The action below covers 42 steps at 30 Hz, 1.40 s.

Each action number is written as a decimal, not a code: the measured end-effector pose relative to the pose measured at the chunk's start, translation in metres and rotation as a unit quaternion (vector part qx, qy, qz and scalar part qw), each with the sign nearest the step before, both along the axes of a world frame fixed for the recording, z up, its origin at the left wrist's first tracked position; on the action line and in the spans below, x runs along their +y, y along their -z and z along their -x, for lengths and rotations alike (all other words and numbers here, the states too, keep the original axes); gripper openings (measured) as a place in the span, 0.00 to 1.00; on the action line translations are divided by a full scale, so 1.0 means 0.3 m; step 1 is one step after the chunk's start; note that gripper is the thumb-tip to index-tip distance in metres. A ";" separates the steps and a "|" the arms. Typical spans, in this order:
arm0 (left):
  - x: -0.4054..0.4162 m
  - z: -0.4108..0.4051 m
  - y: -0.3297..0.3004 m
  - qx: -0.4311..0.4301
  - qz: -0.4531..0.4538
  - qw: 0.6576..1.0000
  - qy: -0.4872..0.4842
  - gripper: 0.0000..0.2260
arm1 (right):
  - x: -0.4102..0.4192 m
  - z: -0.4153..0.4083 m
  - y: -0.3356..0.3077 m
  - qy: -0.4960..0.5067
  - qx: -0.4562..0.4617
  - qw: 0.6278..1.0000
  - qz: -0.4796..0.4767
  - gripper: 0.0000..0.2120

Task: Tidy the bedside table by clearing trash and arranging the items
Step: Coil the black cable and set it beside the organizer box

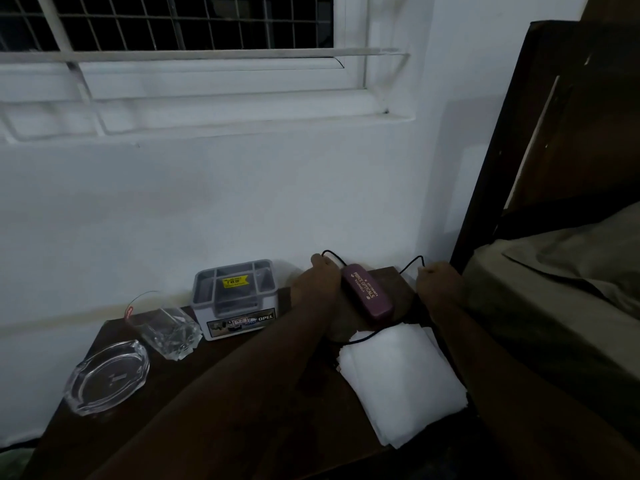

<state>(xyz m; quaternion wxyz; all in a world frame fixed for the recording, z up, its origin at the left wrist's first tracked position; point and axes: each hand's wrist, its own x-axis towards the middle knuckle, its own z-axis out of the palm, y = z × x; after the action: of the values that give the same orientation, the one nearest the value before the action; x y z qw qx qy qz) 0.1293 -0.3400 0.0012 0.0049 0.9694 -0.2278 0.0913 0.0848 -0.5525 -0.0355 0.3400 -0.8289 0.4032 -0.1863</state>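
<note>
On the dark wooden bedside table (145, 420) a maroon glasses case (367, 292) lies at the back right. My left hand (317, 280) and my right hand (439, 278) reach to either side of it, each pinching a thin black cord (333, 255) that loops up near the wall and runs down across a stack of white paper (398, 379). A grey plastic organiser box (235, 299) stands left of my left hand. Beside it a clear drinking glass (169, 332) lies tipped over. A glass ashtray (107, 379) sits at the table's left front.
A white wall with a barred window (194, 22) rises right behind the table. A dark wooden headboard (540, 140) and a bed with an olive sheet (561, 271) close off the right side.
</note>
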 end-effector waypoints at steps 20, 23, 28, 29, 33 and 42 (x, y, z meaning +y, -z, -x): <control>0.243 0.066 -0.204 -0.078 0.190 0.978 0.046 0.29 | 0.177 0.079 -0.268 -0.106 -0.336 0.936 -0.006 0.04; 0.318 0.092 -0.255 -0.082 0.231 0.968 0.057 0.28 | 0.242 0.105 -0.329 -0.125 -0.333 0.934 -0.024 0.05; 0.481 0.102 -0.314 -0.045 0.382 0.910 0.152 0.27 | 0.380 0.144 -0.416 -0.160 -0.361 0.911 -0.120 0.08; 0.509 0.112 -0.332 -0.041 0.400 0.898 0.178 0.27 | 0.406 0.155 -0.431 -0.163 -0.370 0.903 -0.144 0.09; 0.612 0.162 -0.399 0.044 0.461 0.863 0.204 0.26 | 0.491 0.182 -0.461 -0.160 -0.392 0.870 -0.252 0.06; 0.705 0.243 -0.305 0.208 0.571 0.788 0.103 0.23 | 0.571 0.191 -0.212 -0.159 -0.275 0.930 -0.184 0.05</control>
<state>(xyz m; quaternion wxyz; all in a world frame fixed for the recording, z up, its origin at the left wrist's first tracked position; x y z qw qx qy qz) 0.0564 -0.1286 0.0927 0.6140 0.7564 -0.2257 -0.0004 0.0276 -0.3813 0.0282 0.6097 -0.7212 0.1836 -0.2729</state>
